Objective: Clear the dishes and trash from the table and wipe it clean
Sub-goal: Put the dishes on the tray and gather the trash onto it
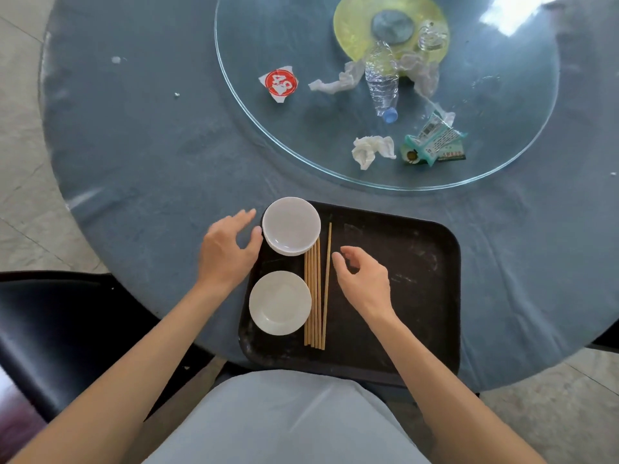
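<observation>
Hovering empty beside the bowl (290,226), left hand (227,246) half open

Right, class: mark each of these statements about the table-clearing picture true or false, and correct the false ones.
1. Two white dishes sit on the black tray. True: one dish, another.
2. The chopsticks lie on the glass turntable. False: they lie on the tray.
3. A crushed plastic bottle lies on the glass turntable. True.
4. The right hand grips a tissue. False: it holds nothing.
5. The left hand is beside the far dish. True.
</observation>
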Demonstrator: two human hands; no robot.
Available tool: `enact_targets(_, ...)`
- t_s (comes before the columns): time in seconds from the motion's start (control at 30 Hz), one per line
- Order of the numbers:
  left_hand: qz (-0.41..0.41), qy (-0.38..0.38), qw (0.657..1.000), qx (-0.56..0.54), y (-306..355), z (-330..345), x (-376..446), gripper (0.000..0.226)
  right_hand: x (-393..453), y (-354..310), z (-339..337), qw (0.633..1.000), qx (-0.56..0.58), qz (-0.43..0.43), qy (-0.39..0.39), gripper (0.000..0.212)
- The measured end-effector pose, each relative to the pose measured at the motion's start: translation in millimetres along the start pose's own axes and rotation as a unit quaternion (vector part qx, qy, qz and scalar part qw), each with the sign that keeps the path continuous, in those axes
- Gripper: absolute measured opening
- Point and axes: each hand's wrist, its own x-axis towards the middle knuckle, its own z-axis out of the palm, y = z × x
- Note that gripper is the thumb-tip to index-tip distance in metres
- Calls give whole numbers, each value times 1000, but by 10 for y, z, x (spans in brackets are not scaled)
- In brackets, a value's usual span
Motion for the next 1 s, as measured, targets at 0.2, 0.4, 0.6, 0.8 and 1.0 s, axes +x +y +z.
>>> enact_targets(0.2, 98, -5, 995, 26, 738, 27, 698, 65, 570, -113, -665, 994, -36, -80, 69, 59)
enact_targets(0.4, 193, -77, 976, 65, 1439, 498, 1338, 80, 1336, -138, -1350, 987, -59, -80, 129, 68)
enact_targets(0.6, 188, -168, 963, 96, 1753, 1298, 1791, 80, 2193, -11, -1770, 986, -88, -38, 133, 78)
enact_targets(0.8, 191, -196, 950, 152, 1778, 1895, 2052, 74, 2782, 57, -1682, 990, -101, -20, 100, 84)
enact_targets(1.0, 202, -163, 957, 131, 1704, 2107, 2181, 36, 2960, 160, -1484, 989, -70, -39, 127, 75)
